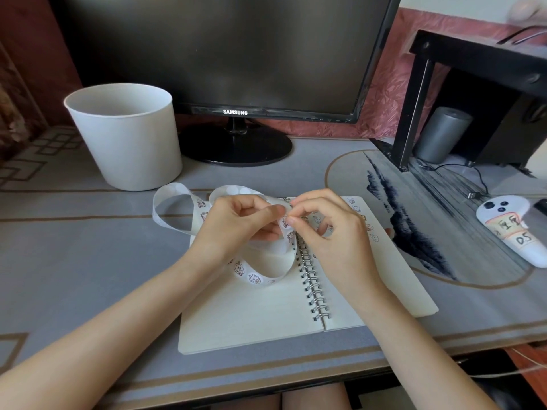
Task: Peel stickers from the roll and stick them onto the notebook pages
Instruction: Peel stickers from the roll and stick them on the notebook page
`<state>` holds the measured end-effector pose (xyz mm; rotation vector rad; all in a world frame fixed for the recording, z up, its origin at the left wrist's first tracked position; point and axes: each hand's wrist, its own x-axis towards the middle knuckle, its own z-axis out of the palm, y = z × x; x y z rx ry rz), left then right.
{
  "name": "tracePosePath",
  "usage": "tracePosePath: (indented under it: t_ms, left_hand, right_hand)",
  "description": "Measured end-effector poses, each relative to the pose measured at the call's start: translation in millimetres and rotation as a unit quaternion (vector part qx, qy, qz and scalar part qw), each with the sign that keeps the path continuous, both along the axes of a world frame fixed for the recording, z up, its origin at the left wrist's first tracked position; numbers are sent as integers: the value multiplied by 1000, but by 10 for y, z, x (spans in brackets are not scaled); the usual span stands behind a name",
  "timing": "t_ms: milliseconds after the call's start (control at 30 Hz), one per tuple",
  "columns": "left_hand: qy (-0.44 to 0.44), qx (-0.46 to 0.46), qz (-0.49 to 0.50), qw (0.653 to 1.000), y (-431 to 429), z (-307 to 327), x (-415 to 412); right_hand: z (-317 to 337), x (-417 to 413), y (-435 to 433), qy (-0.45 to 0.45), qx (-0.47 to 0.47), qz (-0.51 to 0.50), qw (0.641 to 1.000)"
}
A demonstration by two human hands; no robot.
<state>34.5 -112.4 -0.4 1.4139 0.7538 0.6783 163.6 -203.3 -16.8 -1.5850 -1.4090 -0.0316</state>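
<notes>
Above the wire binding, a long white backing strip of small cartoon stickers (254, 278) loops between both hands. The left hand (236, 223) curls its fingers round it, thumb on top, while the right hand (331, 232) pinches at its edge — thumb and forefinger tips pressed together. Beneath lies an open cream spiral-bound notebook (251, 318), stickers dotting its right page. Behind stand a white paper bucket (124, 137) and a black Samsung monitor (225, 54) — well apart from the hands.

A home desk corner: a Samsung monitor (225, 54) at twelve o'clock on the mat-covered table (74, 261), pink wallpaper (384, 93) behind.
</notes>
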Motion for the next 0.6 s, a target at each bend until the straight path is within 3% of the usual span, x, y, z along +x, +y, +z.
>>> tracePosePath:
  t_ms: [233,400,600]
  left_hand:
    - [-9,-15,-6,1000,14,14,-9]
    - [-1,-23,-13,1000,15,22,-11]
    - [-7,-21,-19,1000,3,23,-9]
  right_hand:
    - [60,-3,-45,-13,-7,8,1000]
    - [191,88,-174,181,-63,43,980]
    - [168,567,-466,295,-176,-46,938]
